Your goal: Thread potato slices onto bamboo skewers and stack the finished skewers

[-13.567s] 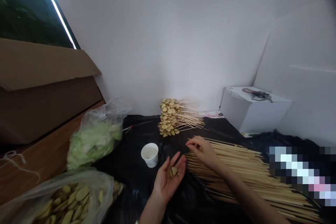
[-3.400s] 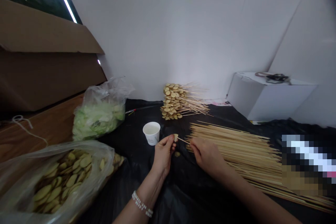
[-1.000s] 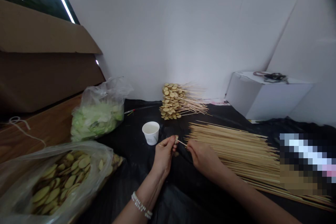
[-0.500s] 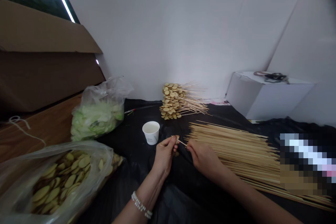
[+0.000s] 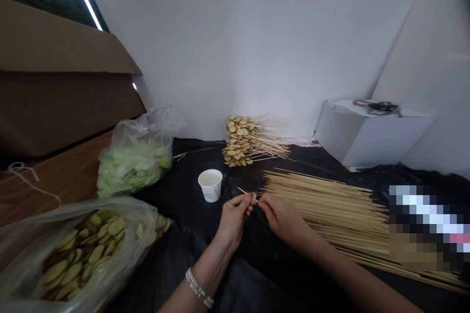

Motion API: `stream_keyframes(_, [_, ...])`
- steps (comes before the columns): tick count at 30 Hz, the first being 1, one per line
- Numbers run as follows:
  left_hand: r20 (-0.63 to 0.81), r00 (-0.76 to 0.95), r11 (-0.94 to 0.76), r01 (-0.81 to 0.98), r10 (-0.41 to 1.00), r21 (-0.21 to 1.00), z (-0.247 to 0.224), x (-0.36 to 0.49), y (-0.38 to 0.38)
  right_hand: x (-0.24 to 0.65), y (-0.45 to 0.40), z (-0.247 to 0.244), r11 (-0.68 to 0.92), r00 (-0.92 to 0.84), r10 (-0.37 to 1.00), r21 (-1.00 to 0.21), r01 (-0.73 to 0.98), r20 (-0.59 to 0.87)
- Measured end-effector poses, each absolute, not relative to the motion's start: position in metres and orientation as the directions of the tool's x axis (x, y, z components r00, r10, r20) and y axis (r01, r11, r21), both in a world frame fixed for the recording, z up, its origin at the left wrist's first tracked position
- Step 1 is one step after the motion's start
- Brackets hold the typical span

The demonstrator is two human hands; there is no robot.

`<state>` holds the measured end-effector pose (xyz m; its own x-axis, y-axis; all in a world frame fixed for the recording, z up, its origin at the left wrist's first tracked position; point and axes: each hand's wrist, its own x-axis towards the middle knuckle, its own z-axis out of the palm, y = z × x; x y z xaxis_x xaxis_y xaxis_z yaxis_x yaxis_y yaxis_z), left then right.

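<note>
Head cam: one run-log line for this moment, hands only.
left hand: holds potato slice | right hand: holds bamboo skewer | skewer: through slice

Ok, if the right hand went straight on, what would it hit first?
Probably the potato slice on the bamboo skewer, held by the left hand; depth is hard to judge.

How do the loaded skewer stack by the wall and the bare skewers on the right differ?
The loaded skewers carry round, pale yellow slices at one end, while the bare skewers carry nothing. The loaded skewers form a compact, heaped bundle by the wall, while the bare skewers spread in a wide, flat layer. The bare skewers lie closer to the right hand than the loaded skewers do. Both are thin wooden sticks lying on the black plastic sheet.
</note>
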<state>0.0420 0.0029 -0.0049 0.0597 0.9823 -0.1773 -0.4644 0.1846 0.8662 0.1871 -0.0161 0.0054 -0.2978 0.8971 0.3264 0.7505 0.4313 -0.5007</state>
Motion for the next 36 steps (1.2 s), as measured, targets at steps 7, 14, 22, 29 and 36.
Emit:
stream_keyframes(7, [-0.209,0.004,0.179,-0.526,0.978,0.831,-0.001,0.036,0.007,0.188,-0.017,0.006,0.391,-0.292,0.912,-0.395,0.831,0.287])
stream_keyframes(14, [-0.202,0.010,0.179,-0.508,0.979,0.843,-0.001,0.037,0.004,0.185,-0.018,0.003,0.390,-0.284,0.910,-0.390,0.834,0.303])
stream_keyframes(22, [-0.165,0.070,0.179,-0.413,0.984,0.893,-0.004,0.044,-0.002,0.184,-0.014,0.003,0.425,-0.299,0.897,-0.446,0.787,0.327])
stream_keyframes(29, [-0.161,0.086,0.182,-0.402,0.983,0.897,-0.011,0.046,-0.001,0.183,-0.016,-0.004,0.437,-0.315,0.879,-0.340,0.833,0.357])
stream_keyframes(36, [-0.346,0.209,0.398,-0.618,0.915,0.678,0.000,0.039,0.004,0.189,-0.011,-0.003,0.413,-0.271,0.876,-0.330,0.849,0.400])
